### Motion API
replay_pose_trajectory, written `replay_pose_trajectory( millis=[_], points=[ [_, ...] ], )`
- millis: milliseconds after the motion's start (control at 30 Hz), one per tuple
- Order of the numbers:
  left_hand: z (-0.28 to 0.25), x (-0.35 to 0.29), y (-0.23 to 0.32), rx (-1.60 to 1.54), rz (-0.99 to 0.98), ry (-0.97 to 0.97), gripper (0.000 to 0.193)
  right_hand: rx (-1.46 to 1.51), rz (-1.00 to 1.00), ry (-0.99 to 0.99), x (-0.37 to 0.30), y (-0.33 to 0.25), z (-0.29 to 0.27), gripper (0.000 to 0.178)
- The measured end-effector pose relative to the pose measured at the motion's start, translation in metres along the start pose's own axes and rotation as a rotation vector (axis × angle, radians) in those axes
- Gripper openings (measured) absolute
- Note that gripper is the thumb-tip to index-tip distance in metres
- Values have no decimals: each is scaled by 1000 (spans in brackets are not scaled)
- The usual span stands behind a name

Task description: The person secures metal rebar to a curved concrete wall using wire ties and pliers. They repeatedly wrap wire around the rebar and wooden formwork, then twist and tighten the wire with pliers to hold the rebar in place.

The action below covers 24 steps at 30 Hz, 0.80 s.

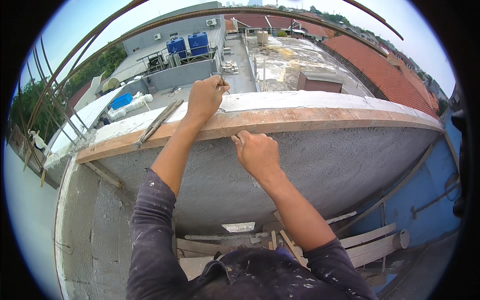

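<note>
A long wooden board (320, 117) runs along the top edge of a grey rendered wall (340, 155), with a white strip of wall top (300, 100) behind it. Above that strip is my left hand (204, 100), its fingers pinched together; a small dark thin bit shows at the fingertips, too small to name. My right hand (259, 155) is closed just under the board's lower edge, thumb and forefinger close to the wood. Whatever it holds, if anything, is hidden. Left of my left forearm, a weathered wooden stick (161, 121) lies slanted across the board.
Rusty steel bars (170, 21) arch across overhead, with more upright rods (52, 100) at left. Planks (370, 245) and a pipe (400, 240) lie below me. Beyond the wall are blue water tanks (198, 44), a blue crate (121, 101) and red tiled roofs (365, 65).
</note>
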<state>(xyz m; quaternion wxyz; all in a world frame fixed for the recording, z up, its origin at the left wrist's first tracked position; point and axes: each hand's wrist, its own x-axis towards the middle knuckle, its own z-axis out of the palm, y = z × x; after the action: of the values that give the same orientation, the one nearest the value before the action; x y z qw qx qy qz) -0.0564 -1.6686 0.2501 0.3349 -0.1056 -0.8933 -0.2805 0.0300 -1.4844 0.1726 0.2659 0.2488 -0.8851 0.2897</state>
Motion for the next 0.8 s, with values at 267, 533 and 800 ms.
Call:
replay_pose_trajectory(
  millis=[267,533,800],
  points=[
    [-4,-33,10,6,87,88,10,-51,-29,67,-12,-6,11,29],
    [-11,2,-6,-53,-25,71,18,-16,-33,207,-29,0,32,23],
    [23,65,-43,279,-30,-679,44,12,-103,222,-31,4,28,22]
  ],
)
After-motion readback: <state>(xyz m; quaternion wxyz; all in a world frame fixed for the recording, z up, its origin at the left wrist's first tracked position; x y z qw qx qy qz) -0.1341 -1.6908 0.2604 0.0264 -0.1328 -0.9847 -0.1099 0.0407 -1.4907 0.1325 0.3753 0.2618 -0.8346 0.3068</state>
